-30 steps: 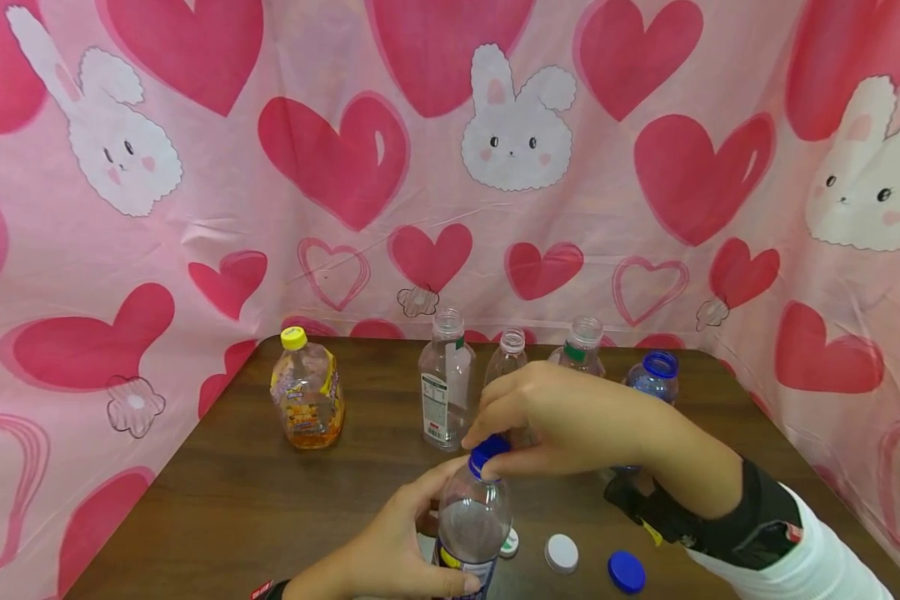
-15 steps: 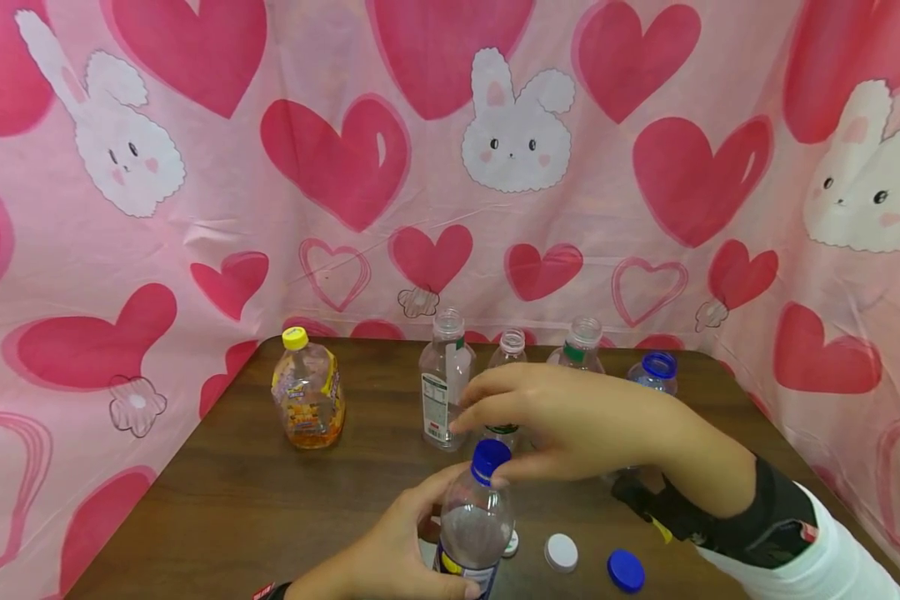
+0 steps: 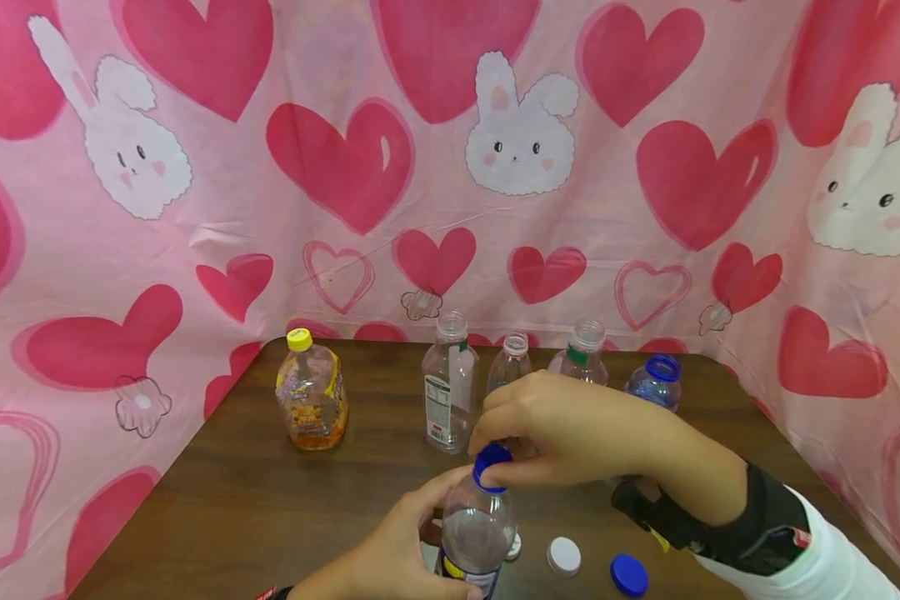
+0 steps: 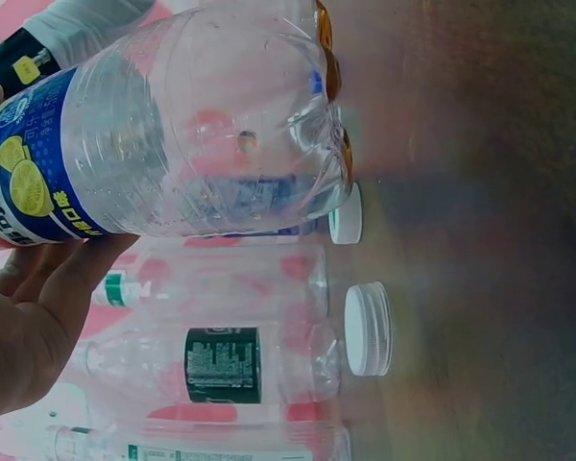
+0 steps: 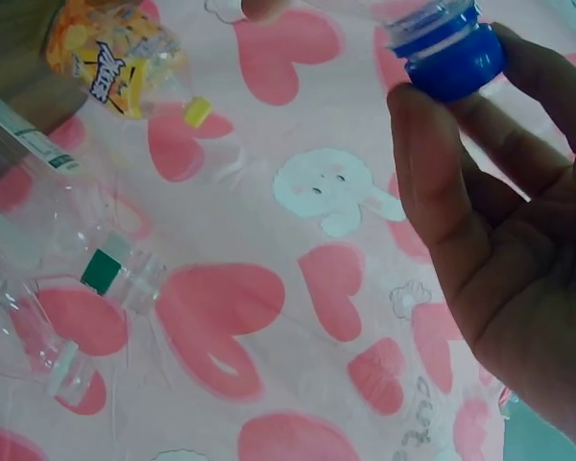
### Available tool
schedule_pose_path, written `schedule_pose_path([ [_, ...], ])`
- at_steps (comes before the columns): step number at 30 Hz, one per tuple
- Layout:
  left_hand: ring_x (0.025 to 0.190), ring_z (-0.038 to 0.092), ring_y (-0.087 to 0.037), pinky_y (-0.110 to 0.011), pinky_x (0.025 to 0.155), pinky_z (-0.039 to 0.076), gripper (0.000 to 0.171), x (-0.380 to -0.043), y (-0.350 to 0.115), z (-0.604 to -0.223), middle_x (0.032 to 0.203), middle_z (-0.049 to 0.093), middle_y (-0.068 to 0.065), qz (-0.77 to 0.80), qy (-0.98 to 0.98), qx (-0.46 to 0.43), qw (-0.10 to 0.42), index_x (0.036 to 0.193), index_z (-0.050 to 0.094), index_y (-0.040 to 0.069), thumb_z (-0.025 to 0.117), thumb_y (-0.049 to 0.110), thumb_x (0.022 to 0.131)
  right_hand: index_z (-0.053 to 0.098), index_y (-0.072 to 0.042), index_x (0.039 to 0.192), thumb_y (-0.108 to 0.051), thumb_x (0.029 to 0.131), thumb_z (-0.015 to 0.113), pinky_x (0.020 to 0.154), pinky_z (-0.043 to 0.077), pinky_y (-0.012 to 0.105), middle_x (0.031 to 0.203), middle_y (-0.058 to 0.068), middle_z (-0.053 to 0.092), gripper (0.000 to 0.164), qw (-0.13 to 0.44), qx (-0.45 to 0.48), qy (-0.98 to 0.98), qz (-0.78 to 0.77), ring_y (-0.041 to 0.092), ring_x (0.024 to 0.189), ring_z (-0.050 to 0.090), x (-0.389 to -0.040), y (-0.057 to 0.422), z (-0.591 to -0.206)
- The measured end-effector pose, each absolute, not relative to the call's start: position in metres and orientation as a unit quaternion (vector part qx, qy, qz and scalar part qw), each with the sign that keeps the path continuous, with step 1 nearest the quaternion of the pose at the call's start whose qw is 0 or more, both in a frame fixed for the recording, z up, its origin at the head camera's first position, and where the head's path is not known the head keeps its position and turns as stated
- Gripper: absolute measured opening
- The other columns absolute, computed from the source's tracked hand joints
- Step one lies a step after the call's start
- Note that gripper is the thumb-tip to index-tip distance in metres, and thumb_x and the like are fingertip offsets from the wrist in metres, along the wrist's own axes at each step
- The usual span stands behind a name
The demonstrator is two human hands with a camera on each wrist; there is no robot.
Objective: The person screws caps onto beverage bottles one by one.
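A clear plastic bottle (image 3: 474, 527) with a blue label (image 4: 40, 182) stands tilted low in the middle of the head view. My left hand (image 3: 397, 537) grips it round the label, thumb in front and fingers behind. In the left wrist view the bottle's base hangs above the table. On its neck sits a blue cap (image 3: 492, 468), which the thumb and fingers of my right hand (image 3: 558, 427) pinch from the sides. The right wrist view shows the same cap (image 5: 453, 60) between thumb and fingers.
Uncapped bottles stand behind: a labelled one (image 3: 448, 392), a small one (image 3: 510, 362), a green-banded one (image 3: 581, 362) and a blue-rimmed one (image 3: 654, 385). A yellow-capped bottle (image 3: 312, 400) is at left. Loose on the table are a white cap (image 3: 564, 556) and a blue lid (image 3: 629, 575).
Half a second ago my right fingers were spread off the blue cap, having been on it before that. Now they pinch it again. My left hand keeps its grip on the bottle.
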State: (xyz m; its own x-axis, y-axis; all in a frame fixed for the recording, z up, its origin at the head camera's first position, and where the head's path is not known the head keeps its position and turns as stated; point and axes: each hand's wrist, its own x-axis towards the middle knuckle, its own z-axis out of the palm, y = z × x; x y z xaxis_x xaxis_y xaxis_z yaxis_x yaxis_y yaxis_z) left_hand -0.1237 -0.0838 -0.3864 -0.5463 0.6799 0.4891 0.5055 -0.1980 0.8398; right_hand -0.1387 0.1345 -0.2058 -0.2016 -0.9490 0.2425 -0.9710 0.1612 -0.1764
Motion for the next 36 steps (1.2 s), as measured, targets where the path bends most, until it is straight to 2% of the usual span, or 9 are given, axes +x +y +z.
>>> schedule_pose_path([
  [6,0.102,0.064,-0.018,-0.033,0.076,0.058,0.094,-0.120,-0.084,-0.386,0.125,0.061,-0.009,0.615,0.655,0.428,0.098,0.151,0.031,0.015,0.083,0.003,0.074,0.068,-0.015,0.086,-0.029,0.093,0.067,0.058,0.040,0.010,0.072,-0.014,0.054,0.016,0.069,0.609,-0.779,0.130,-0.004,0.065,0.044,-0.139,0.132,-0.212],
  [10,0.103,0.063,-0.018,-0.033,0.076,0.058,0.093,-0.120,-0.084,-0.388,0.126,0.060,-0.010,0.621,0.652,0.421,0.107,0.150,0.032,0.015,0.082,0.001,0.074,0.070,-0.014,0.104,-0.032,0.092,0.068,0.074,0.049,0.015,0.094,-0.010,0.063,0.022,0.065,0.609,-0.779,0.137,0.000,0.084,0.056,-0.139,0.138,-0.210],
  [13,0.103,0.063,-0.017,-0.033,0.076,0.058,0.091,-0.120,-0.083,-0.389,0.126,0.059,-0.012,0.621,0.646,0.431,0.104,0.150,0.032,0.013,0.081,0.001,0.074,0.068,-0.014,0.115,-0.021,0.089,0.073,0.088,0.050,0.022,0.116,-0.003,0.063,0.027,0.033,0.630,-0.759,0.163,0.009,0.106,0.058,-0.139,0.144,-0.207],
  [15,0.103,0.063,-0.017,-0.033,0.076,0.058,0.091,-0.120,-0.083,-0.389,0.125,0.060,-0.012,0.622,0.645,0.432,0.104,0.150,0.032,0.013,0.081,0.000,0.075,0.069,-0.014,0.114,-0.010,0.086,0.075,0.090,0.050,0.022,0.120,0.000,0.062,0.029,0.007,0.647,-0.741,0.178,0.012,0.110,0.058,-0.139,0.146,-0.207],
  [20,0.103,0.063,-0.015,-0.032,0.074,0.058,0.090,-0.120,-0.081,-0.387,0.123,0.061,-0.012,0.617,0.646,0.439,0.094,0.149,0.032,0.011,0.081,0.001,0.075,0.072,-0.012,0.106,-0.001,0.083,0.075,0.085,0.050,0.015,0.111,-0.002,0.065,0.025,-0.012,0.659,-0.728,0.188,0.007,0.102,0.060,-0.140,0.145,-0.210],
  [26,0.104,0.063,-0.017,-0.031,0.074,0.057,0.091,-0.119,-0.076,-0.387,0.126,0.060,-0.010,0.611,0.653,0.441,0.078,0.150,0.031,0.014,0.082,0.005,0.075,0.072,-0.012,0.103,-0.013,0.089,0.072,0.069,0.047,0.009,0.091,-0.008,0.063,0.014,0.018,0.641,-0.746,0.181,-0.001,0.080,0.054,-0.142,0.144,-0.215],
  [30,0.103,0.063,-0.017,-0.032,0.075,0.058,0.092,-0.119,-0.075,-0.387,0.125,0.061,-0.009,0.613,0.659,0.427,0.089,0.151,0.031,0.019,0.083,0.007,0.075,0.072,-0.013,0.098,-0.020,0.092,0.070,0.060,0.041,0.008,0.080,-0.010,0.057,0.010,0.044,0.629,-0.757,0.173,-0.003,0.070,0.046,-0.143,0.143,-0.219],
  [33,0.103,0.063,-0.017,-0.032,0.076,0.057,0.093,-0.118,-0.075,-0.387,0.124,0.061,-0.008,0.612,0.670,0.407,0.105,0.151,0.031,0.022,0.083,0.009,0.075,0.070,-0.014,0.095,-0.027,0.093,0.068,0.062,0.041,0.009,0.079,-0.012,0.057,0.014,0.059,0.622,-0.764,0.160,-0.003,0.070,0.046,-0.145,0.143,-0.221],
  [36,0.104,0.063,-0.018,-0.032,0.077,0.057,0.093,-0.119,-0.075,-0.387,0.124,0.060,-0.007,0.607,0.675,0.407,0.100,0.151,0.030,0.022,0.084,0.011,0.076,0.070,-0.014,0.102,-0.032,0.093,0.068,0.071,0.047,0.013,0.090,-0.011,0.062,0.021,0.060,0.617,-0.769,0.155,-0.001,0.080,0.053,-0.147,0.145,-0.221],
])
